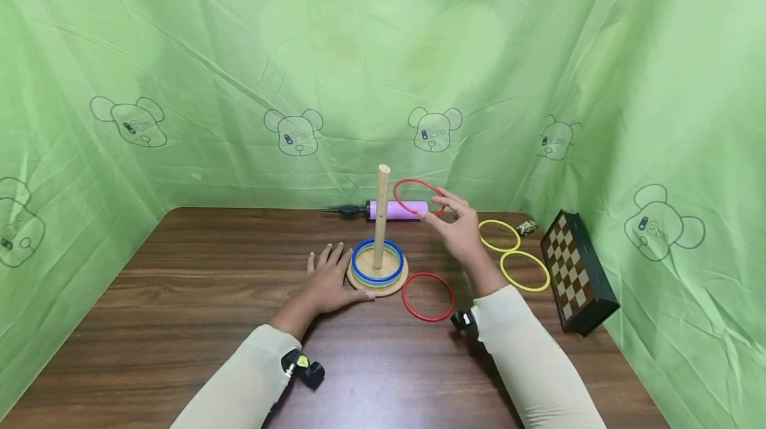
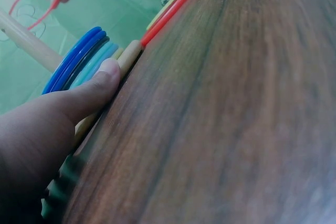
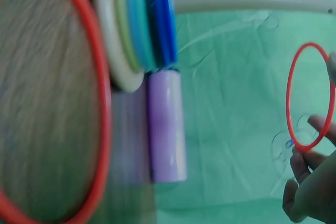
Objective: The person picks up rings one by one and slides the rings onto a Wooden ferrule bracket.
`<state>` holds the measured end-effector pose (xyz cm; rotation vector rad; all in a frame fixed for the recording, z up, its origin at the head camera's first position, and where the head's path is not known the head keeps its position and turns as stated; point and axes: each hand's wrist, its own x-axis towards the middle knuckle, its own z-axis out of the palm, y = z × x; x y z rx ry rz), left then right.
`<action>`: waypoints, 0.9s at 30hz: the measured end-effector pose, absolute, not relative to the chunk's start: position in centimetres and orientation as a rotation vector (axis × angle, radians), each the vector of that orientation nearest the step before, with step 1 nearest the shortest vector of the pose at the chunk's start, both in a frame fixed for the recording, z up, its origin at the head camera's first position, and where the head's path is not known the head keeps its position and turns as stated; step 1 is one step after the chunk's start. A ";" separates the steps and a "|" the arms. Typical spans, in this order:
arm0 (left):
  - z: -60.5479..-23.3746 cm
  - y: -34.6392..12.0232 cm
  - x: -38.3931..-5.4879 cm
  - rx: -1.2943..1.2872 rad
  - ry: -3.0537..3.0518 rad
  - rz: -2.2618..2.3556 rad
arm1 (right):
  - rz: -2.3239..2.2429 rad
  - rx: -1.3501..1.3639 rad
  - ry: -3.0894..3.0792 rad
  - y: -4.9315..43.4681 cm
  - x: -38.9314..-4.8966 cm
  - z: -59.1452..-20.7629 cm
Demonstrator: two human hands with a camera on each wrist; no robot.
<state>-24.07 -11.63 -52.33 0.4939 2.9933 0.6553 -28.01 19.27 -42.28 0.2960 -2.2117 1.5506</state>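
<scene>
My right hand (image 1: pixel 461 233) pinches a red ring (image 1: pixel 413 181) between thumb and fingertips. The ring is up in the air, just right of the top of an upright wooden peg (image 1: pixel 382 216). Around the peg's foot lie stacked rings, blue ones (image 3: pixel 167 19) on top and light blue and yellow-green ones below, on a round wooden base (image 1: pixel 390 290). My left hand (image 1: pixel 328 286) rests at the base's left side with fingers spread; its thumb (image 2: pixel 107 74) presses the base's near edge. A second red ring (image 1: pixel 428 320) lies flat on the table right of the base.
Two yellow rings (image 1: pixel 525 290) lie farther right, beside a small patterned object (image 1: pixel 526 227). A folded chessboard box (image 1: pixel 574 276) stands on its side near the right edge. Behind the peg lies a lilac hand pump (image 1: pixel 413 211) with a black nozzle. Green cloth (image 1: pixel 359 83) encloses the table.
</scene>
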 end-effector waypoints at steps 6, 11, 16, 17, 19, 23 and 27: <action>-52.4 -11.7 -24.1 0.494 2.993 0.661 | 1.567 0.250 -2.157 17.7 -27.2 -40.1; -52.4 -11.7 -24.1 0.494 3.000 0.655 | 1.560 0.255 -2.127 16.8 -26.4 -38.3; -52.4 -11.7 -24.1 0.493 2.993 0.646 | 1.602 0.249 -2.082 16.1 -25.7 -36.8; -52.4 -11.7 -24.1 0.491 2.993 0.646 | 1.610 0.249 -2.073 15.9 -25.6 -36.6; -52.5 -11.7 -24.2 0.487 2.999 0.638 | 1.629 0.252 -2.054 15.7 -25.4 -36.1; -52.5 -11.7 -24.2 0.492 2.996 0.642 | 1.643 0.267 -2.011 15.2 -25.2 -35.3; -52.5 -11.7 -24.2 0.491 2.989 0.645 | 1.619 0.314 -2.016 14.7 -25.1 -34.9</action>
